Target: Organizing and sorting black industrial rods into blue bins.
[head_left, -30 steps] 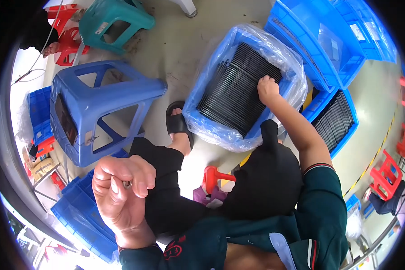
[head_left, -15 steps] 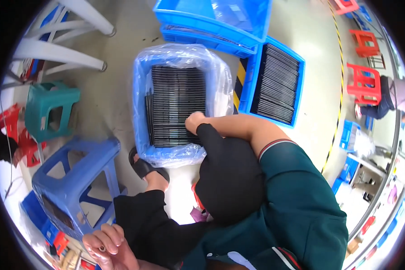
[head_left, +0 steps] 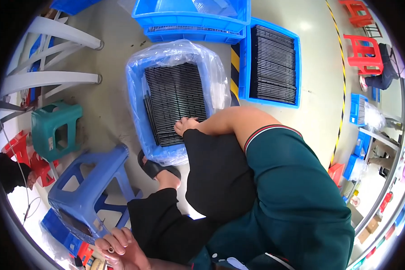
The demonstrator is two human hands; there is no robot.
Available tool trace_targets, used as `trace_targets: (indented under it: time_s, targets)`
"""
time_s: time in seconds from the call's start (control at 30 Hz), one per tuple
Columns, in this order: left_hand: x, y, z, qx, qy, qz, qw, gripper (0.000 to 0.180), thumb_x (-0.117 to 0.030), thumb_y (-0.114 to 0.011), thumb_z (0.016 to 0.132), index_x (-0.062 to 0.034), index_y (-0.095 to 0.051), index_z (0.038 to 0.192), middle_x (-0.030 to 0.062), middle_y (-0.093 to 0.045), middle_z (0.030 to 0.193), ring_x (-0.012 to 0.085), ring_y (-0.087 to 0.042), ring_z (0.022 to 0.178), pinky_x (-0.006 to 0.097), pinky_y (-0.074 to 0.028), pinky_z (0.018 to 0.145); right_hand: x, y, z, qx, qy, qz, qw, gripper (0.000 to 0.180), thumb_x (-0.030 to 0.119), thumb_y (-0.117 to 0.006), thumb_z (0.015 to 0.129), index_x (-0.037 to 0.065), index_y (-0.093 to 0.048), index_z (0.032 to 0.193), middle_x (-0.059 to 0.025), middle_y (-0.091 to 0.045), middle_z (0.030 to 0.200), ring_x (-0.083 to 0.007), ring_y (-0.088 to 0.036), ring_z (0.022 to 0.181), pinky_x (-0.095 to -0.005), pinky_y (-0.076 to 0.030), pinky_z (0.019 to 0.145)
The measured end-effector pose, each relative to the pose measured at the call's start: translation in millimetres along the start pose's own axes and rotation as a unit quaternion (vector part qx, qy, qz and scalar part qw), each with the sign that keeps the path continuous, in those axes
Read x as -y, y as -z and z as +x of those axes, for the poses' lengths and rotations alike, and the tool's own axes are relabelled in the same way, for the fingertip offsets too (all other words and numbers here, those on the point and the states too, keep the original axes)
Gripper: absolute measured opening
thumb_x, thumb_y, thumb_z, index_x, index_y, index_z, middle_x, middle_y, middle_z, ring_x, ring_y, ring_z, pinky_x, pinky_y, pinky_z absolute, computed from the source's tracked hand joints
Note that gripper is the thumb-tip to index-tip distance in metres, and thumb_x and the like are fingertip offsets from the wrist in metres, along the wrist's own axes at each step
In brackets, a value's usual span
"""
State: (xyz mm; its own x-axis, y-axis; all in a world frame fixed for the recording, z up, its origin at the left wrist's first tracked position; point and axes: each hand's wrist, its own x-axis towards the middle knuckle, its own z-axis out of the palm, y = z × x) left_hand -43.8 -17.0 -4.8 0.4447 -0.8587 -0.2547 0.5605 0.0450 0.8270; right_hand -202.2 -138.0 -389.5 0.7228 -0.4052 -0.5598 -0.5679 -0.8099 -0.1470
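Observation:
A blue crate lined with clear plastic film stands on the floor in front of me. Thin black flat pieces fill it in a tightly packed row, their edges upward; several more lean along the left side. My right hand lies on the near right part of this row, fingers slightly apart, touching the edges; I cannot see it lifting any piece. At the lower left, my left hand is raised beside the blue stool, away from the crate. Its fingers are loosely bent, a ring shows on one, and nothing is visible in it.
Another blue crate with similar black pieces stands at the back right. Stacked blue crates are behind. A blue stool, a green stool and white table legs stand left. Red stools and another person are far right.
The view has shifted and tilted a little. My right hand has changed from a more closed shape to fingers spread on the row, slightly further left along it. My left hand keeps its pose.

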Motion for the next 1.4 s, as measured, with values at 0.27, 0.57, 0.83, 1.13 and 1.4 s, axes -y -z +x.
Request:
trace_targets:
  time_s: [0.27,0.57,0.83,1.13,1.4]
  targets:
    - [4.6,-0.1,9.0,-0.027,-0.018,0.02,0.999,0.025,-0.021,-0.062,0.086,-0.0096,-0.042,0.076,0.0024,-0.043,0.059,0.0144,-0.035,0.058,0.029,-0.026,0.057,-36.3,-11.0,16.4,-0.006,-0.079,0.055,0.995,0.026,0.022,-0.045,0.089,0.012,-0.058,0.109,-0.0067,-0.052,0.111,-0.0283,-0.054,0.102,-0.0491,-0.054,0.061]
    - [-3.3,7.2,1.2,-0.026,-0.036,0.024,0.999,0.019,-0.021,-0.06,0.087,-0.0055,-0.049,0.083,0.0059,-0.053,0.063,0.0178,-0.045,0.062,0.031,-0.029,0.057,-29.5,-3.3,17.7,-0.078,0.012,-0.006,0.997,0.02,0.012,-0.052,0.079,0.002,-0.054,0.097,-0.0143,-0.06,0.092,-0.0258,-0.062,0.084,-0.035,-0.052,0.067]
    - [0.5,12.3,1.0,-0.007,-0.038,0.022,0.999,0.017,-0.02,-0.058,0.089,-0.0036,-0.053,0.09,0.0069,-0.055,0.066,0.0186,-0.046,0.064,0.031,-0.031,0.058,-33.9,3.8,15.7,-0.044,-0.032,0.047,0.997,0.021,0.012,-0.055,0.076,0.002,-0.054,0.094,-0.0143,-0.063,0.089,-0.0279,-0.063,0.084,-0.0372,-0.052,0.068]
    - [-3.4,10.0,0.5,-0.012,-0.059,0.031,0.998,0.019,-0.02,-0.059,0.087,-0.0015,-0.054,0.089,0.0087,-0.055,0.066,0.0195,-0.047,0.064,0.032,-0.034,0.06,-45.8,33.2,9.7,0.01,-0.04,0.101,0.994,0.02,0.009,-0.052,0.077,0.0,-0.053,0.095,-0.0182,-0.065,0.084,-0.0326,-0.064,0.081,-0.0413,-0.051,0.07]
    - [-2.8,8.3,0.7,-0.002,-0.068,-0.019,0.997,0.02,-0.015,-0.057,0.088,0.0034,-0.055,0.095,0.0109,-0.055,0.071,0.019,-0.052,0.069,0.032,-0.042,0.07,-85.2,84.7,-3.0,-0.011,0.04,-0.048,0.998,0.017,0.018,-0.053,0.079,0.004,-0.062,0.086,-0.0156,-0.066,0.081,-0.0301,-0.066,0.079,-0.0419,-0.052,0.064]
